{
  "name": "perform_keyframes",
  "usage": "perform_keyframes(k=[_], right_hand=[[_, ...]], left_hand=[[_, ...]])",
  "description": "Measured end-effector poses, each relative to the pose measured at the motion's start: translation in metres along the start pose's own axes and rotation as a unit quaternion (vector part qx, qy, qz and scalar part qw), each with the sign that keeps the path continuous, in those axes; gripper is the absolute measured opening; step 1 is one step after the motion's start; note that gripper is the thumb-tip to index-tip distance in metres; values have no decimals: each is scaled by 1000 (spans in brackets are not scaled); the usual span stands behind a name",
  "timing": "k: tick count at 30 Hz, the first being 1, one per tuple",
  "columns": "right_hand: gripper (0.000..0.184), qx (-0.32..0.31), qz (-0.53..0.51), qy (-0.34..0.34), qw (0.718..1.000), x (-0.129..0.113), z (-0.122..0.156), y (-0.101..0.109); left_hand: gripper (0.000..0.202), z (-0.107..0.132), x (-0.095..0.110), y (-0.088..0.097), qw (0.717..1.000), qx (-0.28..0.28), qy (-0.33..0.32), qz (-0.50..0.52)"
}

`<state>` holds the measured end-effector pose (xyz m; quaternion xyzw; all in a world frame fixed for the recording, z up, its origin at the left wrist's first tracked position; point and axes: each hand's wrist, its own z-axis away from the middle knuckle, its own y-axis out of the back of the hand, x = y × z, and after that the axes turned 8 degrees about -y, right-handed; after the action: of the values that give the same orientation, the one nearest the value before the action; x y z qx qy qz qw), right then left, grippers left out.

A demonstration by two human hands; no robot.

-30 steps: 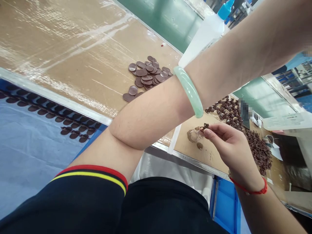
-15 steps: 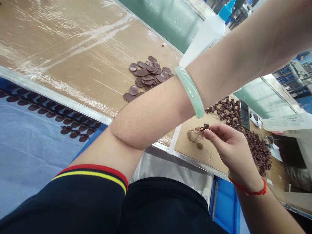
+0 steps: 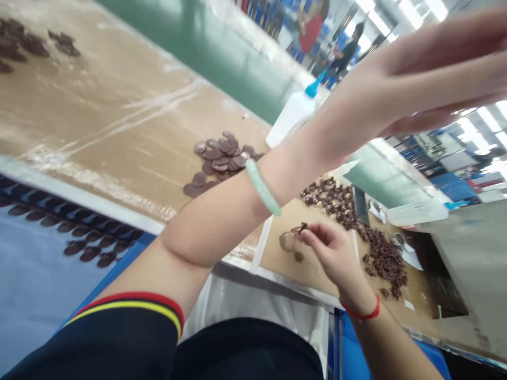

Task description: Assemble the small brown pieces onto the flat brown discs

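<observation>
Right hand (image 3: 332,253) pinches a small dark-brown piece (image 3: 303,227) just above a clear round piece (image 3: 288,241) on the brown work surface (image 3: 285,279); a heap of dark-brown pieces (image 3: 384,258) lies right. Left hand (image 3: 435,68), blurred, empty, is raised far right, jade bangle (image 3: 262,187) on wrist, beyond a white squeeze bottle (image 3: 293,116) and flat brown discs (image 3: 219,161).

Your left arm (image 3: 214,221) reaches across toward the upper right, a pale green bangle (image 3: 261,187) at its wrist, and your left hand (image 3: 435,74) is blurred, fingers extended. Your right hand (image 3: 336,253), a red cord (image 3: 362,315) around its wrist, pinches thumb against forefinger.
</observation>
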<state>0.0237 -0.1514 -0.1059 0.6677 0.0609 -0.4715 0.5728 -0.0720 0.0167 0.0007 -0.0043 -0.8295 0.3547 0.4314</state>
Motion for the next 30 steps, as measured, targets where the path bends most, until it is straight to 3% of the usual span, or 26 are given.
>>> perform_keyframes(k=[2,3,8,10,13,17,22,30], right_hand=[[31,-4,-26,-7,1000,3,-3,-5],[32,3,-40,1,999,4,-5,-7],[37,85,-105,73,988,4,-16,-11],[39,116,-134,92,980,1,-18,-4],[42,136,-205,115,963,-6,-16,16],[32,122,-322,167,924,-19,2,41],[18,75,-387,207,896,-38,38,47],[12,8,-425,192,885,-43,69,59]], left_hand=[[28,-17,13,-4,989,-85,-115,34],[27,-22,16,-3,982,-106,-151,46],[26,-31,14,22,980,-65,-187,34],[27,-26,12,28,986,-41,-160,22],[30,-4,5,27,995,-11,-98,-8],[33,46,-13,13,999,18,-47,-9],[32,99,-34,-17,998,42,-35,-41],[32,121,-58,-41,995,33,-73,-64]])
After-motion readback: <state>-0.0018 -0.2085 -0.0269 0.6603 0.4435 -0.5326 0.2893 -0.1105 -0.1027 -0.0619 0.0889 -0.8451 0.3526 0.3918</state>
